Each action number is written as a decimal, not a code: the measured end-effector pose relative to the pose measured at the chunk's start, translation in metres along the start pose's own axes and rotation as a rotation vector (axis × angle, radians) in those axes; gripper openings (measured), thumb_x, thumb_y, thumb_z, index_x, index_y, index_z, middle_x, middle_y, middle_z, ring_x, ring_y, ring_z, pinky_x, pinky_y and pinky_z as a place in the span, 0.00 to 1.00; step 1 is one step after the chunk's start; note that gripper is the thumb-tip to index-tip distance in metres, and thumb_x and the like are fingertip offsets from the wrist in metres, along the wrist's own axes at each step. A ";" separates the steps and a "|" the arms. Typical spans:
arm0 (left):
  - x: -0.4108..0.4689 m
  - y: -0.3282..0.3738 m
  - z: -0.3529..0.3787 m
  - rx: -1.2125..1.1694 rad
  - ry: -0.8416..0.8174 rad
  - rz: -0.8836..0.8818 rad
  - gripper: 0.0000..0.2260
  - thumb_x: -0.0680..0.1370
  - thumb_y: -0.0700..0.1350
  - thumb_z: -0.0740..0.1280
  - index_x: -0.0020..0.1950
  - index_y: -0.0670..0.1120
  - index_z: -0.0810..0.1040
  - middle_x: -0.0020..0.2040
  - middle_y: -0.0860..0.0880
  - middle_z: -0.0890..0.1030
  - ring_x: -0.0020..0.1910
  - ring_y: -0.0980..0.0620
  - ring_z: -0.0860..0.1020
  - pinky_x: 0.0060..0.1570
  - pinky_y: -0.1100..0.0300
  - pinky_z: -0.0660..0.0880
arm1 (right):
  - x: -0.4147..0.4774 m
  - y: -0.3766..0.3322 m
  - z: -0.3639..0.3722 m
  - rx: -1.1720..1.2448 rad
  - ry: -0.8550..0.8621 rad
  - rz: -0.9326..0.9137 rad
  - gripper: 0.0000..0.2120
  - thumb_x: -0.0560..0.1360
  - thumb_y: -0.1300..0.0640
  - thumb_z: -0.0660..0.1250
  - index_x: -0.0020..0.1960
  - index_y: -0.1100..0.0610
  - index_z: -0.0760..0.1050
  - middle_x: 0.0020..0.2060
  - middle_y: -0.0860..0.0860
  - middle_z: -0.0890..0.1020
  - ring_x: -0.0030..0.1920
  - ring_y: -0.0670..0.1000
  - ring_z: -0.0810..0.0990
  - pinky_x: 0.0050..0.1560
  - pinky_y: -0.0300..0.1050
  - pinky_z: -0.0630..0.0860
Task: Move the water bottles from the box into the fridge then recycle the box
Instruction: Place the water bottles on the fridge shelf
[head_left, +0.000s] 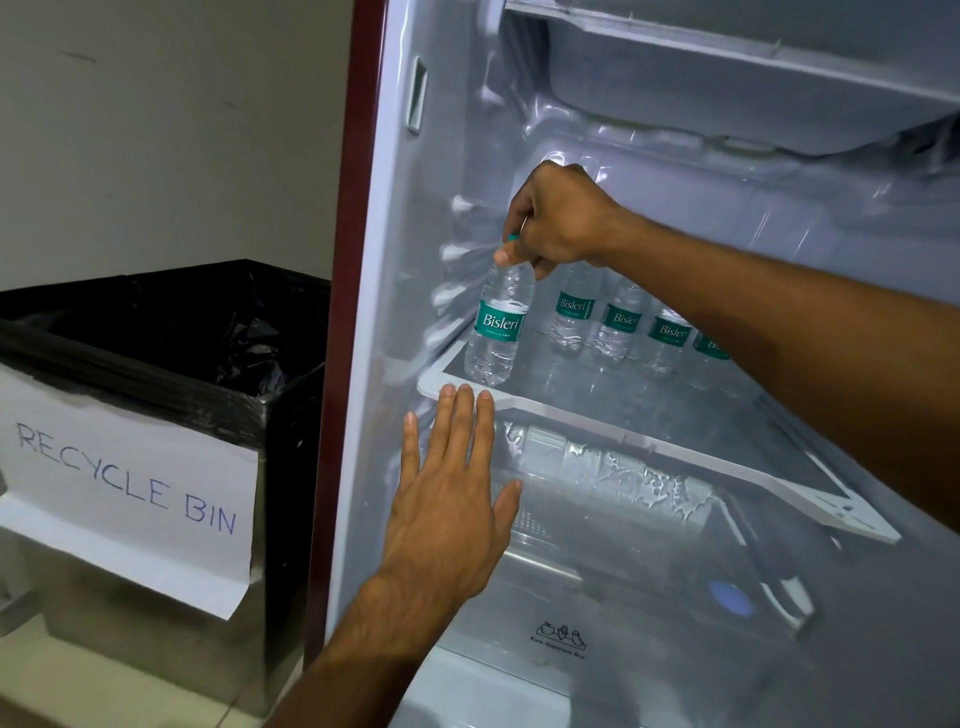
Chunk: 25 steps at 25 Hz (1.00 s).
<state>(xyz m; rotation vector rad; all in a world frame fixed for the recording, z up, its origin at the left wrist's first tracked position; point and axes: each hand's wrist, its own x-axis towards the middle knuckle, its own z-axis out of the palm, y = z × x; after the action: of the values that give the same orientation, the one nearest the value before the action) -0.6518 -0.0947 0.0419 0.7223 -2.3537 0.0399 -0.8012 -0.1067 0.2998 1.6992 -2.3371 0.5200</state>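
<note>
Inside, the right hand (563, 223) pinches the green cap of a water bottle (496, 327), held upright at the front left corner of the fridge (363, 260) shelf (675, 452). The left hand (452, 499), fingers straight and flat, touches the shelf's front rim. Four more bottles (621, 322) stand in a row behind. The loading step looks close to done; the next move calls for releasing the cap once the bottle sits steady. The box is out of view. A lined recycle bin (156, 358) stands just beside the fridge.
</note>
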 end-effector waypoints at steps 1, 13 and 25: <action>0.000 0.000 0.001 0.004 0.001 -0.002 0.33 0.81 0.63 0.42 0.79 0.42 0.53 0.78 0.41 0.61 0.77 0.41 0.59 0.69 0.36 0.63 | -0.001 -0.001 0.000 -0.001 0.002 -0.005 0.14 0.68 0.51 0.80 0.45 0.61 0.84 0.33 0.57 0.85 0.33 0.52 0.87 0.41 0.40 0.83; -0.002 -0.001 0.007 0.008 0.033 -0.001 0.33 0.81 0.61 0.45 0.80 0.42 0.49 0.80 0.42 0.53 0.79 0.41 0.52 0.72 0.37 0.60 | -0.005 0.024 -0.008 0.049 0.111 0.042 0.24 0.77 0.38 0.68 0.53 0.60 0.82 0.46 0.53 0.85 0.41 0.50 0.86 0.47 0.48 0.84; -0.004 0.003 0.015 -0.011 0.034 -0.052 0.36 0.79 0.64 0.49 0.81 0.44 0.45 0.81 0.44 0.48 0.80 0.45 0.46 0.74 0.38 0.57 | 0.068 0.148 0.034 -0.279 0.064 0.256 0.22 0.78 0.53 0.68 0.67 0.64 0.72 0.66 0.62 0.75 0.63 0.63 0.76 0.57 0.48 0.73</action>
<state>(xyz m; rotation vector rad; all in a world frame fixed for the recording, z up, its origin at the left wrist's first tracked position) -0.6598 -0.0936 0.0280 0.7715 -2.3003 0.0156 -0.9614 -0.1392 0.2692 1.2540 -2.4590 0.2662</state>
